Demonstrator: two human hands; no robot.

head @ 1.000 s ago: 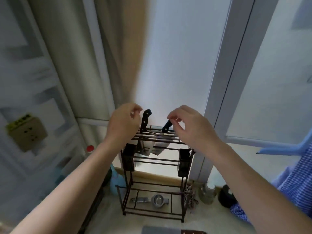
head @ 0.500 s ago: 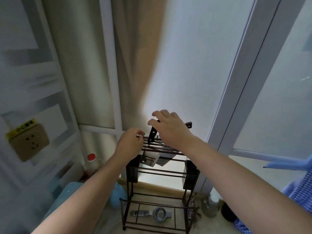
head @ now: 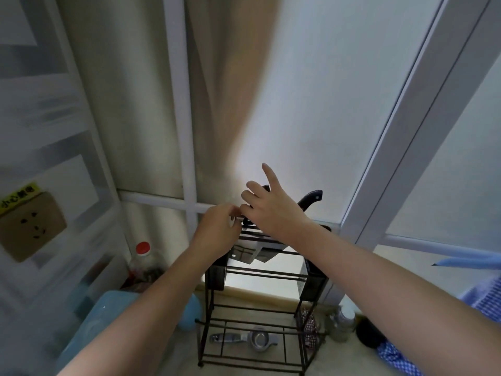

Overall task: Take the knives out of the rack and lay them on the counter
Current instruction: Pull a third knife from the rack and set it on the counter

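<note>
Home kitchen corner: knife rack [head: 260, 270], oil bottle [head: 143, 260], wall socket [head: 29, 226].

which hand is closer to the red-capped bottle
Left. The left hand sits up and right of the red-capped bottle, at the rack's top; the right hand is farther right, over the knife handles.

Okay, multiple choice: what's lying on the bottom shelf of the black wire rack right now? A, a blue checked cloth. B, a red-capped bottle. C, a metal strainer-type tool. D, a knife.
C: a silvery metal strainer-type tool with a round bowl lies on the bottom shelf of the black wire rack, while the knives' blades hang from the top rails.
</note>
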